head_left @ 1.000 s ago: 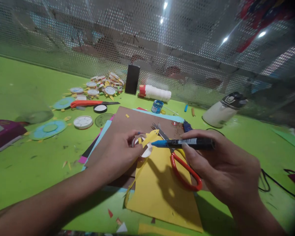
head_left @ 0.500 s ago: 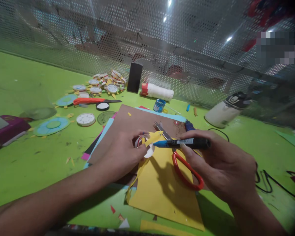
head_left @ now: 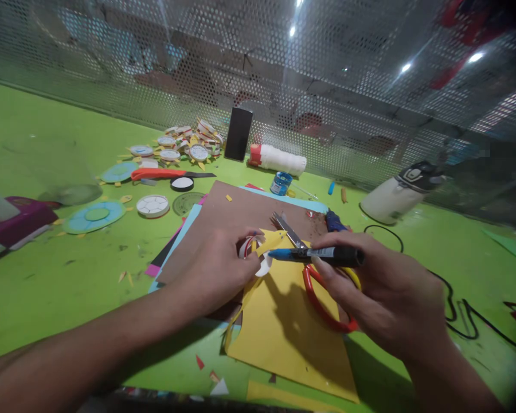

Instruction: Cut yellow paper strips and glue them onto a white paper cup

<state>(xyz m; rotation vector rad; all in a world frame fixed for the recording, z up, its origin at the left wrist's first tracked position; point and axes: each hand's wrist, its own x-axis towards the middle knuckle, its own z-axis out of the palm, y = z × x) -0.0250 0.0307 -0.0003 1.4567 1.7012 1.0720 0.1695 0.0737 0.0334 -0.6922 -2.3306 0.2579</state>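
My left hand [head_left: 223, 261] is closed on a small paper turtle [head_left: 264, 263] with a white round body and a yellow paper head bearing small dark eye dots. Between the fingers and thumb of my right hand [head_left: 378, 281] lies a black marker [head_left: 333, 256], its blue tip end pointing left, right by the turtle. Whether the tip touches the paper I cannot tell. Under the marker rest red-handled scissors [head_left: 320, 310], lying partly open. Below both hands spreads a yellow sheet [head_left: 292, 338] on top of a brown sheet [head_left: 210, 229].
Finished-looking paper turtles [head_left: 193, 143] are heaped at the back left, near an orange-handled knife [head_left: 159, 174]. A phone [head_left: 238, 133] stands behind a white roll [head_left: 279, 159] and a blue paint jar [head_left: 281, 183]. A bottle [head_left: 395, 195] stands tilted-looking on the right, near a black cable [head_left: 453, 304].
The view has shifted slightly, so the table things sit a little farther right. Both hands keep their grips, and the marker tip stays beside the turtle.
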